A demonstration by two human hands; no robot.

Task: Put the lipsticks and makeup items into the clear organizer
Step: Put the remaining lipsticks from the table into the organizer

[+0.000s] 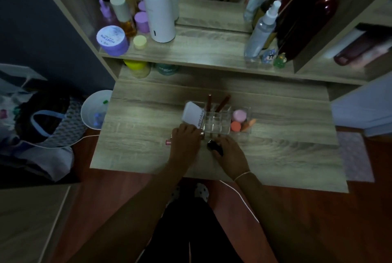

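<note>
The clear organizer (220,124) stands in the middle of the wooden table (275,118). A white tube (192,116) leans in its left end, two reddish sticks (222,103) stand in its slots, and pink and orange sponges (239,117) fill its right compartment. My left hand (186,138) lies on the table at the organizer's front left corner, closed over a pink lipstick (169,142) whose end shows at the hand's left. My right hand (230,152) grips a small black makeup item (214,147) just in front of the organizer.
A raised shelf (201,50) behind holds bottles, purple jars and a white cylinder (158,12). A white bin (95,110) and a bag (42,122) sit left of the table. A white cable (239,199) hangs off the front edge.
</note>
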